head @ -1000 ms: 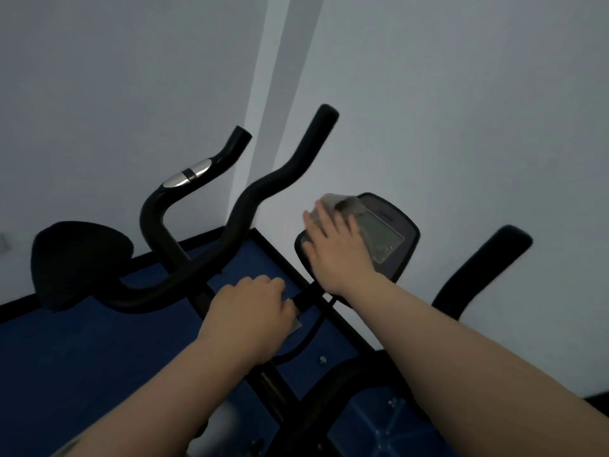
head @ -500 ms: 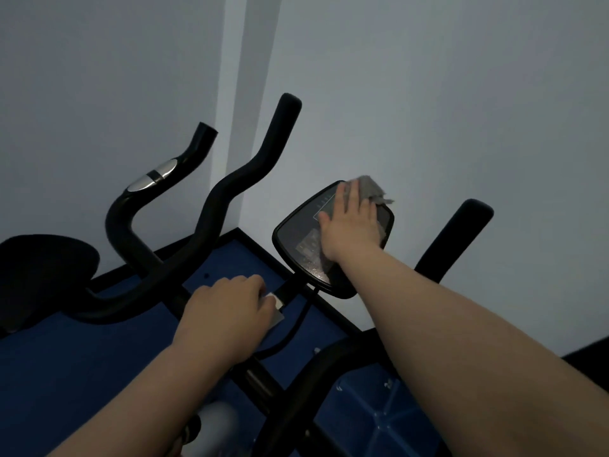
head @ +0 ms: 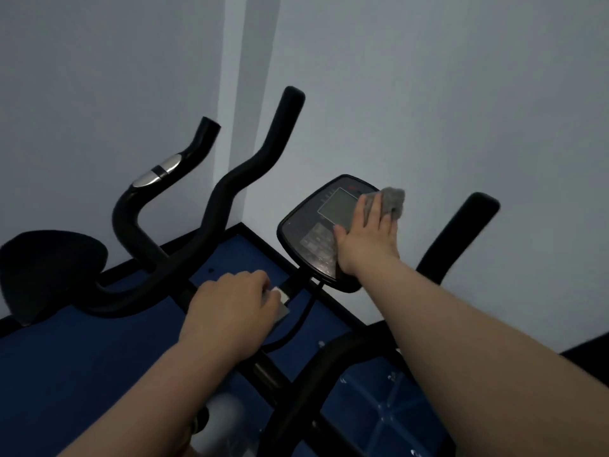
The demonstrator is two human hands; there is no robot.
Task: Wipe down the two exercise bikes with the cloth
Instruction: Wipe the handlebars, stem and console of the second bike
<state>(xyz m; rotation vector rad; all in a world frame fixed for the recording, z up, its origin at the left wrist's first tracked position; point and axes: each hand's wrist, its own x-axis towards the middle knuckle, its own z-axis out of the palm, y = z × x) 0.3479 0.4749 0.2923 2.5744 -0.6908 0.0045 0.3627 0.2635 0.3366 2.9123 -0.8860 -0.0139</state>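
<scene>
A black exercise bike stands right in front of me, its console (head: 316, 232) tilted up with a grey screen and buttons. My right hand (head: 369, 239) lies flat on the console's right half, fingers straight, pressing a grey cloth (head: 390, 201) whose bunched end sticks out past the fingertips at the console's upper right edge. My left hand (head: 230, 308) is curled over the bike's centre stem below the console, beside a small pale tag (head: 281, 305). A second bike's black saddle (head: 49, 268) and handlebars (head: 224, 206) show to the left.
White walls meet in a corner just behind the bikes. A blue floor mat (head: 66, 364) with a black border lies underneath. The near bike's right handlebar grip (head: 461, 235) rises at the right, and a black curved bar (head: 296, 397) crosses low in front.
My right hand with the cloth has slid across the console from its left part to its upper right edge, uncovering the screen. My left hand keeps its hold on the stem.
</scene>
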